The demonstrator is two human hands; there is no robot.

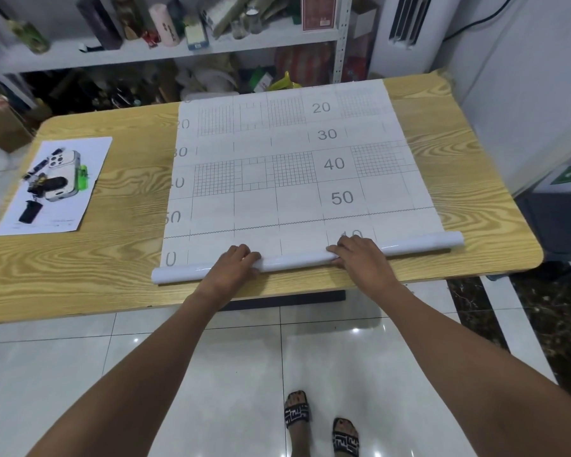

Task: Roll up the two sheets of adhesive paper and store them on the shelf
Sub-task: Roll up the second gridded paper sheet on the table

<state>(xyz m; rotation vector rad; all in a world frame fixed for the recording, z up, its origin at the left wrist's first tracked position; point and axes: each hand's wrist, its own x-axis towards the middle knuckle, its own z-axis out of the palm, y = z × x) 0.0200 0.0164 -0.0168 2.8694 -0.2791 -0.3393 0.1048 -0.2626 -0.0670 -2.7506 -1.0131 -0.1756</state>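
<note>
On the table: a white sheet lies flat with its printed side up, showing grid squares and the numbers 20, 30, 40 and 50. It runs from the far edge towards the near one, a little right of the middle.
Roll: the sheet's near end is wound into a thin, glossy white tube. It lies across the table close to the near edge, slightly slanted, with its right end farther away than its left. Both ends stick out well past the hands.
Left hand: it sits on the roll left of its middle, fingers curled over the top of the tube and gripping it. The thumb is hidden.
Right hand: it sits on the roll right of its middle, fingers bent over the top and gripping it. It partly covers a printed number on the flat sheet just beyond.
Between the hands: a bare stretch of roll.
Page: a white printout picturing a phone and small gadgets lies flat and askew at the table's left, well apart from the sheet.
Shelf: it stands beyond the far edge, white and crowded with bottles, boxes and a pink cylinder. The lower level is dark and too cluttered to make out.
Floor: glossy white tiles, with the person's feet in black patterned sandals near the bottom.
</note>
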